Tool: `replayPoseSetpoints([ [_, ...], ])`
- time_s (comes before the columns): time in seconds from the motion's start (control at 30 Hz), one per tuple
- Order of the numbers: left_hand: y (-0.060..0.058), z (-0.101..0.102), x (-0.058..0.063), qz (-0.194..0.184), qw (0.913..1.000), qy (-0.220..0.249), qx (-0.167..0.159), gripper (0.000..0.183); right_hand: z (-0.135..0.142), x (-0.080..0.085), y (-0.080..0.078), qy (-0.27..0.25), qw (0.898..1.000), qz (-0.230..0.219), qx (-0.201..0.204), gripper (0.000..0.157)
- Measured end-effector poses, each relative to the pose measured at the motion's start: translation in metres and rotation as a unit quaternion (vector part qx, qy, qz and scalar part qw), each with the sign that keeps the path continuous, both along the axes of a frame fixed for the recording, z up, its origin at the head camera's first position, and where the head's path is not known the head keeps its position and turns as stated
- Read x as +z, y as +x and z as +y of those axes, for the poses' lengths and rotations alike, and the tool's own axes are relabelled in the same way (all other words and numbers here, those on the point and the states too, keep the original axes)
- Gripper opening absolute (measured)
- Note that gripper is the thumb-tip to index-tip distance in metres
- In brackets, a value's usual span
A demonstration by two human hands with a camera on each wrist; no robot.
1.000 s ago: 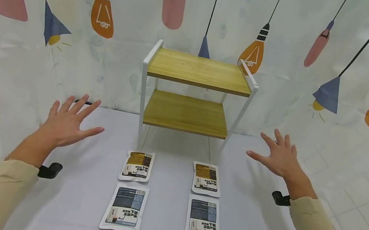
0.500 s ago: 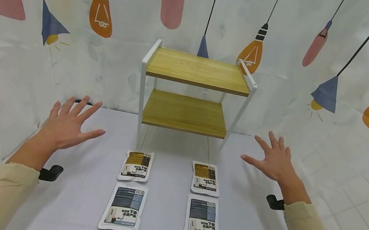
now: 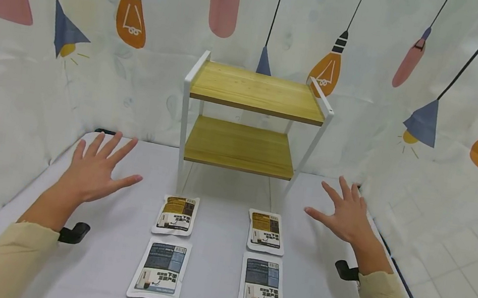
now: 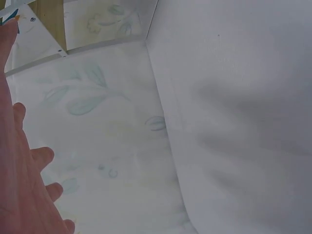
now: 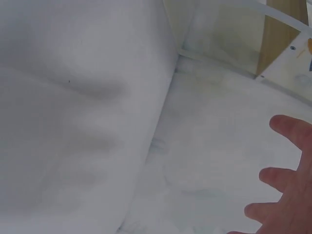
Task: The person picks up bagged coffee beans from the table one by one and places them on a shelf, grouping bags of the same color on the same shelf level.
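My left hand (image 3: 93,172) hovers over the left side of the table with fingers spread, holding nothing. Over the right side my right hand (image 3: 347,215) is spread the same way, also with nothing in it. Between them lie flat pouches in two columns. Nearer the rack are two with brown and yellow labels, the left one (image 3: 176,215) and the right one (image 3: 266,232). Closer to me lie two larger ones with blue labels, a left pouch (image 3: 159,270) and a right pouch (image 3: 263,285). The left wrist view shows fingers (image 4: 43,157) at its left edge; the right wrist view has fingertips (image 5: 278,178) at its right.
A two-tier rack with wooden shelves (image 3: 258,90) and white side frames stands at the back middle of the white table (image 3: 215,268). Behind it hangs a white cloth (image 3: 160,92) printed with lamps and bulbs. Black wrist mounts (image 3: 75,233) stick out by the sleeves.
Both hands have moved inward, the left to the right and the right to the left, and slightly closer to me. The pouches and rack have stayed in place.
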State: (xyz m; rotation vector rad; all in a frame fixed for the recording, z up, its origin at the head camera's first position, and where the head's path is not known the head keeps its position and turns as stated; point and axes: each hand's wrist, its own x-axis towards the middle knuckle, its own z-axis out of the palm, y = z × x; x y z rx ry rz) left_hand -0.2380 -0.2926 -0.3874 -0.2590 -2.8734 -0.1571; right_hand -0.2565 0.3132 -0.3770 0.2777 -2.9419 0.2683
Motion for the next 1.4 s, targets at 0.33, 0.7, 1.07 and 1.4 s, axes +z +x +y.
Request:
replayPoseSetpoints([
  [0.33, 0.006, 0.009, -0.005, 0.007, 0.9999, 0.01, 0.001, 0.101, -0.012, -0.013, 0.009, -0.009, 1.0, 0.005, 0.011, 0.096],
  [0.7, 0.011, 0.02, -0.009, 0.024, 0.999, 0.034, -0.013, 0.099, -0.022, -0.025, 0.018, -0.043, 0.999, 0.007, 0.025, 0.091],
  [1.07, 0.013, 0.035, -0.008, 0.042, 0.9963, 0.065, -0.036, 0.096, -0.031, -0.038, 0.026, -0.066, 0.997, 0.004, 0.032, 0.087],
  [1.4, 0.006, 0.048, -0.013, 0.068, 0.9899, 0.107, -0.063, 0.093, -0.044, -0.049, 0.033, -0.113, 0.992, -0.02, 0.046, 0.085],
])
